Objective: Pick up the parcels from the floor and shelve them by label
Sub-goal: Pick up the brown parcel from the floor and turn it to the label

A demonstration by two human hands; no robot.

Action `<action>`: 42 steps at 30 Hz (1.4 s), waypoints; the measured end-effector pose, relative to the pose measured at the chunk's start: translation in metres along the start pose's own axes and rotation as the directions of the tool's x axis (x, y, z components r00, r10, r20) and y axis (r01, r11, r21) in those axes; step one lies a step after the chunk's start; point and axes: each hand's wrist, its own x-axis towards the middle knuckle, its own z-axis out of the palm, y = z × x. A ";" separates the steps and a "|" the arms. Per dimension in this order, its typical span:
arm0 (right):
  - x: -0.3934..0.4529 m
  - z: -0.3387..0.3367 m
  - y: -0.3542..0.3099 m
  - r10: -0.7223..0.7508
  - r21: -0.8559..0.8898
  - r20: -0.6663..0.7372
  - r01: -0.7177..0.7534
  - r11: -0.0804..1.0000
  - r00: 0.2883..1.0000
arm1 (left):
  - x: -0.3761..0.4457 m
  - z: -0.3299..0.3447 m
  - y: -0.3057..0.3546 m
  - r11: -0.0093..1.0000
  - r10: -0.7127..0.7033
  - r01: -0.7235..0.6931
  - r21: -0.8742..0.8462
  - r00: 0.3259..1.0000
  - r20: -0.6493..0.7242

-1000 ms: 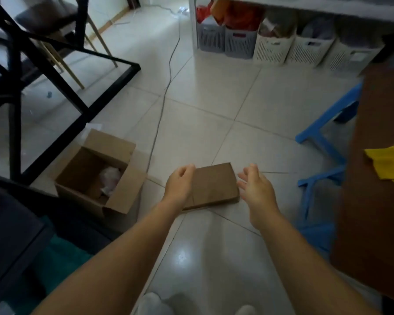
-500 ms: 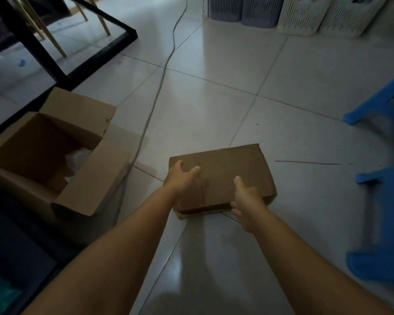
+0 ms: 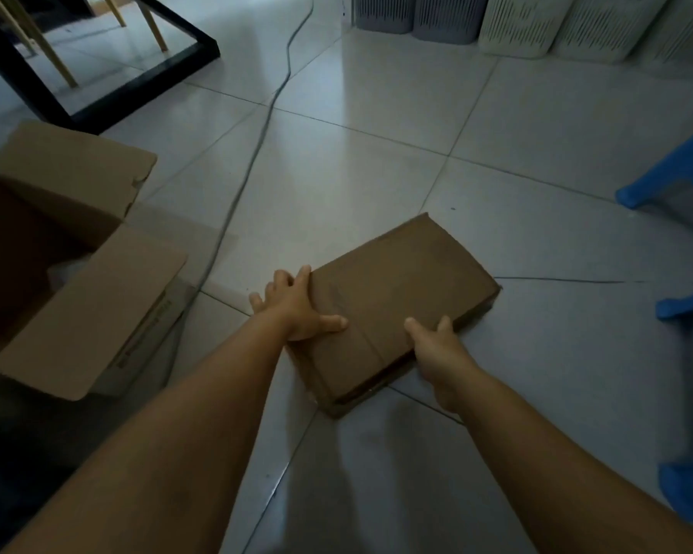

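Down on the tiled floor, a flat brown cardboard parcel is lying askew, its near edge slightly gaping. The left hand is clamping its left edge, fingers curled over. The right hand is gripping the right edge, thumb on top.

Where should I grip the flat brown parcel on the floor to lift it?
By its two long side edges, one hand from the left, the other from the right, probably as now. The parcel lies flat and thin on the tile floor, so fingers likely need to hook under the edges.
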 end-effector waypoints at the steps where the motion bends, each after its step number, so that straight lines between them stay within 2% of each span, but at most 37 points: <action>1: 0.000 0.001 0.002 -0.020 -0.016 -0.012 0.020 1.000 1.000 | -0.004 0.005 -0.001 0.999 -0.023 0.023 -0.034 1.000 0.014; 6: 0.000 0.005 0.004 -0.040 0.042 -0.036 0.041 0.998 0.999 | -0.010 0.019 -0.003 0.973 -0.067 0.055 -0.223 0.997 -0.046; 10: -0.003 0.005 0.006 -0.051 0.073 -0.118 0.060 0.995 0.992 | -0.023 0.018 0.002 0.898 -0.035 0.042 -0.438 0.999 0.022; 12: -0.003 -0.004 0.006 -0.035 0.127 -0.157 0.056 0.990 0.987 | -0.034 0.013 0.008 0.827 0.020 -0.002 -0.561 0.999 0.026; 15: 0.000 -0.019 0.008 0.021 0.271 -0.157 0.023 0.962 0.987 | -0.043 -0.002 0.023 0.654 0.127 -0.084 -0.752 0.992 0.000; 17: -0.002 -0.021 0.007 0.047 0.314 -0.108 -0.011 0.949 0.993 | -0.049 -0.008 0.034 0.620 0.194 -0.109 -0.777 0.981 0.018; 19: -0.002 -0.021 0.006 0.054 0.256 -0.087 -0.030 0.966 0.995 | -0.054 -0.007 0.043 0.654 0.228 -0.091 -0.751 0.970 0.081; 22: -0.002 -0.023 0.000 0.021 0.212 -0.024 -0.016 0.977 0.999 | -0.060 -0.004 0.054 0.617 0.213 -0.020 -0.787 0.967 0.143; 25: -0.011 -0.023 -0.017 -0.082 0.191 0.079 0.066 0.979 0.993 | -0.063 -0.002 0.063 0.601 0.239 -0.091 -0.794 0.969 0.069; 27: -0.022 -0.021 -0.033 -0.172 0.189 0.129 0.146 0.971 0.977 | -0.066 0.000 0.069 0.621 0.229 -0.176 -0.764 0.973 -0.038; 30: -0.027 -0.017 -0.046 -0.206 0.103 0.036 0.202 0.974 0.978 | -0.067 0.001 0.075 0.630 0.212 -0.255 -0.734 0.965 -0.153; 32: -0.029 -0.018 -0.046 -0.183 -0.002 -0.048 0.183 0.983 0.982 | -0.073 -0.004 0.079 0.566 0.195 -0.248 -0.786 0.967 -0.165; 34: -0.030 -0.025 -0.042 -0.157 -0.138 -0.122 0.140 0.980 0.980 | -0.078 -0.008 0.082 0.524 0.206 -0.225 -0.821 0.969 -0.133; 37: -0.033 -0.038 -0.035 -0.172 -0.336 -0.225 0.089 0.937 0.959 | -0.086 -0.005 0.092 0.561 0.249 -0.188 -0.806 0.967 -0.053; 39: -0.033 -0.042 -0.033 -0.193 -0.422 -0.243 0.076 0.903 0.951 | -0.086 0.000 0.097 0.566 0.252 -0.140 -0.812 0.968 0.009; 42: -0.032 -0.043 -0.029 -0.194 -0.496 -0.253 0.045 0.867 0.948 | -0.084 0.002 0.098 0.515 0.261 -0.081 -0.853 0.963 0.066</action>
